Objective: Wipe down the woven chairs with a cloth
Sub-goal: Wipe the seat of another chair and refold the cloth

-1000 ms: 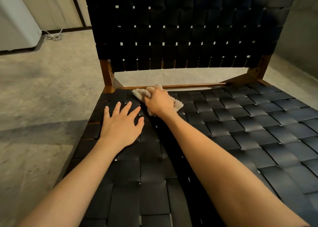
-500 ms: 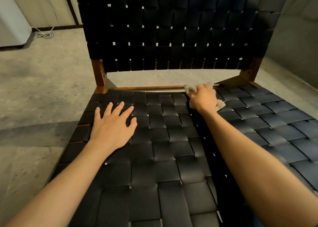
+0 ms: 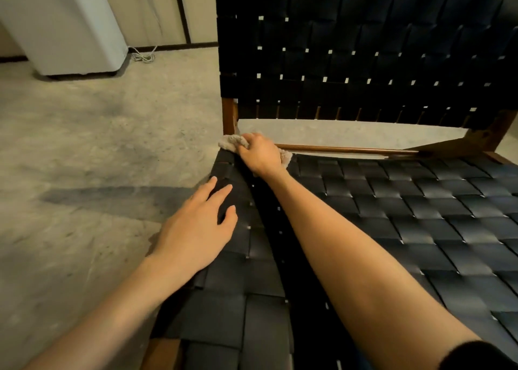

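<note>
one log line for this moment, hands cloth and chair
step: wiping seat | right hand: grips cloth at back left corner of seat | left hand: flat on left edge of seat

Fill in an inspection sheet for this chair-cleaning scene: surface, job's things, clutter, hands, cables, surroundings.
Surface: black woven seat, with a wooden rail along its back.
Job's things: pale cloth bunched at the seat's rear left corner; woven backrest upright behind.
Clutter: nothing seen.
Hands: left hand flat on the seat's left edge; right hand grips the cloth.
Cables: white cable coiled on the floor beside a white appliance.
Surroundings: bare speckled floor, pale wall.
</note>
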Available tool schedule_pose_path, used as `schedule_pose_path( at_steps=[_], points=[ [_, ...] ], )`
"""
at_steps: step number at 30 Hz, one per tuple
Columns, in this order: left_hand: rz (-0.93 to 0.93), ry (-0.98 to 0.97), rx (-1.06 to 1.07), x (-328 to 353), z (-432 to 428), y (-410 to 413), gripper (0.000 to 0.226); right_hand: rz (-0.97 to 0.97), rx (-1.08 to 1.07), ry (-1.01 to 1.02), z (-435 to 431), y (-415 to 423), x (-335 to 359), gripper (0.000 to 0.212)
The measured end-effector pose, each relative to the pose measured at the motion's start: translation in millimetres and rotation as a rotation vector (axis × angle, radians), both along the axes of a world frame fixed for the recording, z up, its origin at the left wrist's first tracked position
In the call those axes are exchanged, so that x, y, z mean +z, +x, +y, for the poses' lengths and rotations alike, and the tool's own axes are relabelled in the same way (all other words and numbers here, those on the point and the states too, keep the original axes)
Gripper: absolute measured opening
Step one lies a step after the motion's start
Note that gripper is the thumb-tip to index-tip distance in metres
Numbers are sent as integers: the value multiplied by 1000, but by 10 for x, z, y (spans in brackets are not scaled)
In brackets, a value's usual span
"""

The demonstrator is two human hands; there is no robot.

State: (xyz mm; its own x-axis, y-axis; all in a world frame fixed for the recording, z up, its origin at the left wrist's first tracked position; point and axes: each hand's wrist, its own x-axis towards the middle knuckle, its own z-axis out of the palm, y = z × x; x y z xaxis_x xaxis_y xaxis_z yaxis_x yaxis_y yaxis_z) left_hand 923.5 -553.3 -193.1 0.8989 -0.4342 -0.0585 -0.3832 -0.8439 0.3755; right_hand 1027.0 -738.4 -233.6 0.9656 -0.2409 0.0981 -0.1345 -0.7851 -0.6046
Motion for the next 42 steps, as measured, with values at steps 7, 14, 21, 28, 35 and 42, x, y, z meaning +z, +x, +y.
schedule_pose_path(
  at_steps=[7, 14, 21, 28, 35, 42],
  points=[
    [-27, -80, 28, 26, -78, 30, 51, -34, -13, -65, -288, -235, -63, 26],
    [-76, -86, 31, 88, -6, -106, 45, 43, -262, -160, -565, -717, -33, 31],
    [-113, 66, -85, 240, 206, -319, 47, -79, 231, 52, 429, -556, 322, 26],
    [-167, 135, -134, 379, 479, -642, 47, -30, 153, -41, 275, -891, 272, 33],
    [-180, 87, -136, 400, 473, -822, 43, 234, -265, -252, -726, -1436, 145, 42],
    [-213, 121, -146, 415, 524, -844, 42, 104, -34, 126, 258, -1131, 295, 43]
  ],
)
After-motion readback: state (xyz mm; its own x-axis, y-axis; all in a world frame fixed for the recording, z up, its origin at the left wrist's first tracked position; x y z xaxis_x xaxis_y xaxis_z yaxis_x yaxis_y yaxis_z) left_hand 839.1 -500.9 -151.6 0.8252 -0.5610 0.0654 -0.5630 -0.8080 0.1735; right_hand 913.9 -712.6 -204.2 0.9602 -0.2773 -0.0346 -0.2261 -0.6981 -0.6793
